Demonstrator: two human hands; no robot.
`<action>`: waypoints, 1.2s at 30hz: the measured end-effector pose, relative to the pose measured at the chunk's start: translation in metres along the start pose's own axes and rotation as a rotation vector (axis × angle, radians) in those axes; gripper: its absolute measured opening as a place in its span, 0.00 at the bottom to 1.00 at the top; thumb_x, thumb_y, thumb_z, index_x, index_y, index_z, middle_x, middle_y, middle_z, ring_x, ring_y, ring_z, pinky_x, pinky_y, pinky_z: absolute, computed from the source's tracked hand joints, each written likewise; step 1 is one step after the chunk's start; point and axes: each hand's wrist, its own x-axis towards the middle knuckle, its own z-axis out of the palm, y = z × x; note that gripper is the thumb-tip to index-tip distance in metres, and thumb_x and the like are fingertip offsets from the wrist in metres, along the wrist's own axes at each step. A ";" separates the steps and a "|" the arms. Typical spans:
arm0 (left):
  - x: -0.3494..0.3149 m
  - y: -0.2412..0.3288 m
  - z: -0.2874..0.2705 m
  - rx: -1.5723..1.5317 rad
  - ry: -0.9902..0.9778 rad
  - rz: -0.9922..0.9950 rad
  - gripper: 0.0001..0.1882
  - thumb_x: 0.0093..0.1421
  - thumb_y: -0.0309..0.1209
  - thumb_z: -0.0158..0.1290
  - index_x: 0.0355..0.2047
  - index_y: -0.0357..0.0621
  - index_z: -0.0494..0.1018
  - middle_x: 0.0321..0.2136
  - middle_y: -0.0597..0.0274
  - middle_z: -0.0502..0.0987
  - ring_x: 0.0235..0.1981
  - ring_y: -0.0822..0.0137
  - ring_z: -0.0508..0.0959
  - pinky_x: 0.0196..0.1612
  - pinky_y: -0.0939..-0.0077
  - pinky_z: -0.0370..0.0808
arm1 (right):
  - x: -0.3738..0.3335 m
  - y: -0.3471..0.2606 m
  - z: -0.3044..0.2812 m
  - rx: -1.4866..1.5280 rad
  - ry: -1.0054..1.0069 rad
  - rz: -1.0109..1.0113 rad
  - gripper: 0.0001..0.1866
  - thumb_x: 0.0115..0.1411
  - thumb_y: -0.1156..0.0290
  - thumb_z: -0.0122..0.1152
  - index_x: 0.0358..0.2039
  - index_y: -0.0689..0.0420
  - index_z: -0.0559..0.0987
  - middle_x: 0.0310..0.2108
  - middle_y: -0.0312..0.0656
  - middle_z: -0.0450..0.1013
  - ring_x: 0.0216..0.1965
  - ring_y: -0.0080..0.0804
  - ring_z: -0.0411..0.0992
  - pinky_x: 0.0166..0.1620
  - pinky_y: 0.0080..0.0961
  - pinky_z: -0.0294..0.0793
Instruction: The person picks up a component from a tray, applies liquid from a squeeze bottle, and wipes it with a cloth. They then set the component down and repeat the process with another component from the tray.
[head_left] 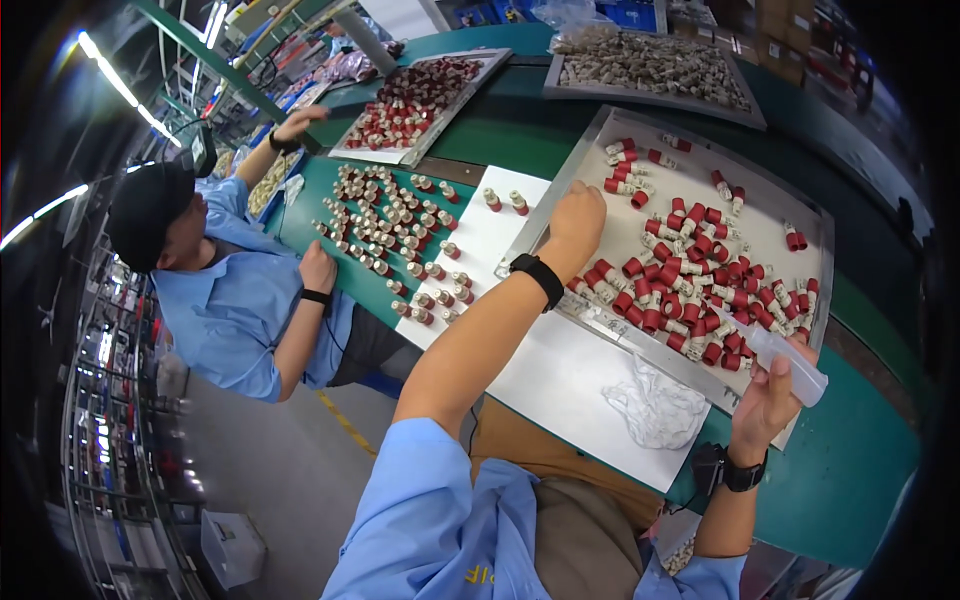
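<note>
My left hand [578, 218] is over the left rim of a shallow metal-edged tray [560, 335]. Its fingers are curled in, and whatever they may hold is hidden. Small red-and-cream cylindrical parts [690, 270] lie loose across the tray, a few close beside those fingers. At the tray's near right corner, my right hand [768, 405] grips a translucent squeeze bottle [790, 368] with a narrow pointed tip. The tip slants to the left over the heaped parts. On a white sheet [545, 370] left of the tray, two similar parts [504, 201] stand upright.
Many more parts [385, 225] stand upright on the green table at the left. A co-worker [235, 270] in a blue shirt sits there, one arm reaching toward another tray [420, 105]. A tray of greyish parts [650, 72] lies farther back. Crumpled white cloth or plastic [655, 405] rests nearby.
</note>
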 end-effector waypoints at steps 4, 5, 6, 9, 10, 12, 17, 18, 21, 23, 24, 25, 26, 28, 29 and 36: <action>-0.014 -0.011 -0.007 -0.047 0.032 -0.042 0.11 0.42 0.21 0.53 0.29 0.31 0.69 0.30 0.46 0.72 0.24 0.55 0.77 0.28 0.73 0.76 | -0.008 -0.003 0.000 -0.001 -0.065 -0.002 0.17 0.52 0.68 0.58 0.40 0.61 0.67 0.35 0.38 0.64 0.26 0.19 0.62 0.26 0.13 0.62; -0.022 -0.015 -0.009 -0.052 0.030 -0.048 0.11 0.42 0.21 0.53 0.29 0.31 0.69 0.30 0.46 0.72 0.24 0.55 0.77 0.28 0.73 0.76 | -0.009 -0.005 0.000 0.000 -0.089 -0.007 0.18 0.53 0.67 0.58 0.41 0.61 0.67 0.35 0.38 0.65 0.27 0.18 0.62 0.28 0.13 0.62; -0.027 -0.015 -0.018 -0.184 0.083 -0.058 0.11 0.43 0.21 0.53 0.29 0.32 0.69 0.29 0.48 0.72 0.25 0.56 0.77 0.29 0.75 0.75 | -0.010 -0.009 -0.001 -0.011 -0.083 -0.013 0.18 0.53 0.67 0.58 0.41 0.61 0.67 0.35 0.38 0.65 0.27 0.18 0.62 0.28 0.13 0.62; -0.050 -0.020 -0.030 -0.691 0.138 -0.165 0.10 0.45 0.20 0.52 0.31 0.33 0.69 0.26 0.52 0.73 0.27 0.60 0.77 0.29 0.77 0.74 | -0.008 -0.004 0.001 -0.033 -0.082 0.010 0.19 0.52 0.65 0.59 0.41 0.60 0.67 0.36 0.37 0.64 0.28 0.18 0.62 0.28 0.13 0.62; -0.067 -0.013 -0.044 -0.909 0.122 -0.245 0.09 0.47 0.19 0.51 0.32 0.32 0.68 0.25 0.53 0.74 0.27 0.61 0.77 0.29 0.77 0.74 | -0.009 -0.003 -0.001 -0.065 -0.061 0.014 0.19 0.52 0.65 0.59 0.41 0.60 0.67 0.36 0.37 0.64 0.28 0.18 0.62 0.28 0.13 0.62; -0.107 0.009 -0.078 -1.353 0.160 -0.345 0.09 0.48 0.16 0.51 0.32 0.32 0.67 0.28 0.53 0.73 0.26 0.65 0.76 0.27 0.79 0.74 | -0.013 -0.008 -0.004 0.090 -0.148 0.070 0.20 0.50 0.63 0.61 0.39 0.58 0.67 0.37 0.37 0.62 0.28 0.19 0.62 0.29 0.13 0.63; -0.160 0.044 -0.080 -1.328 0.355 -0.401 0.11 0.47 0.13 0.52 0.32 0.33 0.67 0.30 0.54 0.71 0.25 0.67 0.75 0.24 0.82 0.74 | -0.020 -0.009 0.012 0.019 -0.218 -0.010 0.21 0.46 0.61 0.64 0.36 0.56 0.68 0.35 0.36 0.60 0.30 0.22 0.62 0.31 0.16 0.64; -0.164 0.047 -0.076 -1.267 0.406 -0.351 0.12 0.46 0.12 0.52 0.32 0.33 0.68 0.30 0.54 0.71 0.25 0.67 0.74 0.23 0.83 0.73 | -0.021 -0.008 0.014 -0.003 -0.244 -0.016 0.21 0.45 0.61 0.65 0.35 0.56 0.67 0.34 0.36 0.59 0.30 0.23 0.61 0.32 0.17 0.65; -0.166 0.051 -0.070 -1.169 0.453 -0.293 0.14 0.44 0.12 0.53 0.32 0.34 0.68 0.30 0.54 0.70 0.24 0.67 0.73 0.22 0.83 0.72 | -0.023 -0.007 0.013 -0.053 -0.294 -0.015 0.21 0.43 0.61 0.66 0.34 0.55 0.67 0.31 0.35 0.58 0.31 0.25 0.61 0.33 0.20 0.65; -0.163 0.052 -0.073 -1.077 0.477 -0.252 0.14 0.43 0.11 0.54 0.32 0.34 0.68 0.29 0.54 0.70 0.23 0.66 0.72 0.21 0.82 0.71 | -0.024 -0.007 0.011 -0.118 -0.342 -0.024 0.22 0.41 0.62 0.67 0.33 0.55 0.67 0.30 0.35 0.57 0.32 0.25 0.61 0.33 0.21 0.65; -0.163 0.052 -0.074 -1.085 0.466 -0.256 0.14 0.43 0.11 0.54 0.32 0.34 0.68 0.29 0.54 0.70 0.23 0.66 0.72 0.21 0.82 0.71 | -0.024 -0.007 0.010 -0.149 -0.365 -0.030 0.22 0.41 0.63 0.68 0.32 0.55 0.67 0.30 0.35 0.57 0.32 0.25 0.61 0.33 0.22 0.65; -0.163 0.053 -0.074 -1.047 0.468 -0.225 0.15 0.42 0.11 0.54 0.32 0.35 0.68 0.29 0.54 0.70 0.23 0.66 0.72 0.21 0.82 0.71 | -0.024 -0.006 0.010 -0.160 -0.361 -0.024 0.22 0.41 0.63 0.68 0.32 0.55 0.67 0.30 0.35 0.57 0.32 0.25 0.61 0.33 0.22 0.65; -0.164 0.054 -0.075 -1.008 0.469 -0.194 0.15 0.42 0.11 0.54 0.32 0.35 0.69 0.29 0.54 0.70 0.23 0.66 0.72 0.21 0.81 0.70 | -0.024 -0.006 0.011 -0.139 -0.371 -0.032 0.22 0.40 0.64 0.69 0.32 0.56 0.68 0.30 0.37 0.59 0.32 0.26 0.63 0.35 0.22 0.66; -0.165 0.056 -0.076 -0.976 0.462 -0.163 0.15 0.42 0.11 0.55 0.31 0.35 0.69 0.29 0.54 0.70 0.23 0.66 0.72 0.21 0.80 0.70 | -0.025 -0.005 0.012 -0.097 -0.390 -0.052 0.23 0.39 0.66 0.71 0.33 0.58 0.69 0.31 0.40 0.65 0.33 0.28 0.67 0.39 0.23 0.69; -0.165 0.057 -0.076 -0.964 0.464 -0.156 0.15 0.42 0.11 0.55 0.31 0.35 0.69 0.29 0.54 0.70 0.23 0.66 0.72 0.21 0.80 0.70 | -0.024 -0.005 0.011 -0.105 -0.386 -0.047 0.23 0.39 0.66 0.71 0.33 0.58 0.69 0.31 0.40 0.65 0.33 0.28 0.67 0.39 0.23 0.69; -0.165 0.060 -0.078 -0.942 0.450 -0.135 0.16 0.41 0.11 0.55 0.32 0.35 0.69 0.29 0.54 0.70 0.23 0.65 0.72 0.22 0.81 0.70 | -0.022 -0.004 0.012 -0.234 -0.426 -0.110 0.22 0.38 0.67 0.72 0.31 0.58 0.70 0.31 0.42 0.69 0.30 0.28 0.67 0.34 0.21 0.67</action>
